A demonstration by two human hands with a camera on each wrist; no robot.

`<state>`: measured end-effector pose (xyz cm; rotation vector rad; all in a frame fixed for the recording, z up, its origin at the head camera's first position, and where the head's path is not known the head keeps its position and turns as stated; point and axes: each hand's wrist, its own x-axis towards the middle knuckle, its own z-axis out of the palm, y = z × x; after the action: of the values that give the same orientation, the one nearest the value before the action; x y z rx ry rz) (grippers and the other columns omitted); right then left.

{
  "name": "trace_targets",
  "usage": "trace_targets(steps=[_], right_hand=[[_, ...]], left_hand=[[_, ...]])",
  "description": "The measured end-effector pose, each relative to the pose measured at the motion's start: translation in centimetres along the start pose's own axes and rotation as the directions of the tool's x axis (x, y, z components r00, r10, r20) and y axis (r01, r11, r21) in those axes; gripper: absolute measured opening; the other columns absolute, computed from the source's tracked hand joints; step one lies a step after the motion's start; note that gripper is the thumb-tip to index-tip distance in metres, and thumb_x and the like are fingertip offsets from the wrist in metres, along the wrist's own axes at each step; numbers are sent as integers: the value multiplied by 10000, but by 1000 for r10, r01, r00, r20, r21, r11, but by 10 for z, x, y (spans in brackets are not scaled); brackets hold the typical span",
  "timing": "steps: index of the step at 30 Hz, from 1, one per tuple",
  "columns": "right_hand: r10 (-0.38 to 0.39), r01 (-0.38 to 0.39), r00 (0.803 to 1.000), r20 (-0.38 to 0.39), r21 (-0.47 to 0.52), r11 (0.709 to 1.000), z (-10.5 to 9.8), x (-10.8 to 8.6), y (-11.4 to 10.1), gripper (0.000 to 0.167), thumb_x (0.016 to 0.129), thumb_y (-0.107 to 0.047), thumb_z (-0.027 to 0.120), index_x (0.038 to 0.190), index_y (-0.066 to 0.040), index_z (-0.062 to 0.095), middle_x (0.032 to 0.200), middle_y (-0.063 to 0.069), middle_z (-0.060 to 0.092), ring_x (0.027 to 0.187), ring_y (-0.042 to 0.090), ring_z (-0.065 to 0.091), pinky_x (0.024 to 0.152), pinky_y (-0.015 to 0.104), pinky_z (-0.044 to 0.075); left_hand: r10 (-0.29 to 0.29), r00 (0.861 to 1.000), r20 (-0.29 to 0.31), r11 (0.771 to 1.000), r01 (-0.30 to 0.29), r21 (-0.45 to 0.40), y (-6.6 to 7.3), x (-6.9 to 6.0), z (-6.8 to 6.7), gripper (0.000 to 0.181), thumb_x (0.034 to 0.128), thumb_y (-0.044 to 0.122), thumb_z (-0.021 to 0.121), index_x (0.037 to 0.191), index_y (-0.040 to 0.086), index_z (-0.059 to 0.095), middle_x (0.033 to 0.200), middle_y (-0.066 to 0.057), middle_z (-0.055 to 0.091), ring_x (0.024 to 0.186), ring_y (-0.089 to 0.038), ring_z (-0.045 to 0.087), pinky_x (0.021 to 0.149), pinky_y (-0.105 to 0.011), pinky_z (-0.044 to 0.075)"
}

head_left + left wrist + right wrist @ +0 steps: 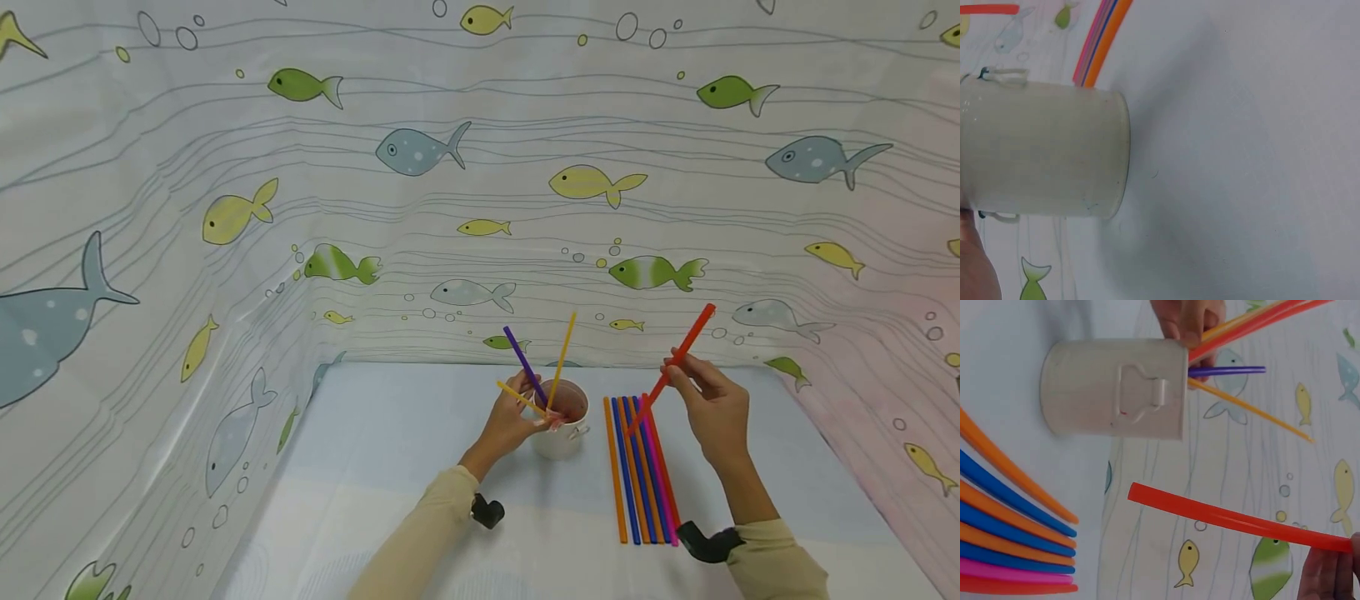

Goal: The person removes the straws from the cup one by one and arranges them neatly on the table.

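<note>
Pinching a red straw [1216,512] in the right hand [715,407], with its lower end below the fingers [1321,575]; gripping a white canister [557,447] with the partly hidden left hand [512,422].

Could not see lower ends of purple stick [525,365] and yellow sticks [563,358], hidden inside mug [557,446] toward far edge of worktop [360,433]. In right wrist view, noted stick row [1016,537] cut off at left edge, right grip [1330,575] at right edge.
</note>
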<state>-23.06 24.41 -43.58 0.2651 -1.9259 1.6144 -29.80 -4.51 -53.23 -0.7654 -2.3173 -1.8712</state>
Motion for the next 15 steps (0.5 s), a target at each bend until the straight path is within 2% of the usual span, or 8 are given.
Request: trace_targets(steps=[4,8,11,15], right_hand=[[102,-102,995,-20,-15,995,-4,-2,10,345,921,-38,657,1255,41,626,1060,54,714,927,76,690,852,174,509],[157,-159,987,-29,-58,986,-7,-4,19,362,932,-95,659,1275,16,621,1077,41,710,914,39,683,822,157,518],[185,-187,982,-27,-128,974,-10,-5,26,385,943,-170,656,1286,1,618,1084,64,712,902,20,676,811,134,517],[238,-236,971,-21,-247,940,-14,-7,34,431,958,-284,635,1309,-35,611,1094,108,711,877,10,669,811,99,499]], left_hand=[[1,1000,3,1000,-1,-9,0,0,0,869,757,-17,816,1465,11,313,1401,-211,451,1317,-296,468,1066,-292,382],[-3,1000,4,1000,3,-10,0,0,0,871,754,-29,815,1465,15,313,1405,-214,451,1320,-292,466,1067,-289,380],[-8,1000,2,1000,8,-2,-1,1,0,865,761,-22,812,1466,12,311,1412,-212,456,1316,-250,474,1067,-281,379],[-12,1000,1,1000,12,21,-1,1,0,853,775,-4,806,1469,10,310,1414,-200,462,1308,-206,482,1067,-275,379]])
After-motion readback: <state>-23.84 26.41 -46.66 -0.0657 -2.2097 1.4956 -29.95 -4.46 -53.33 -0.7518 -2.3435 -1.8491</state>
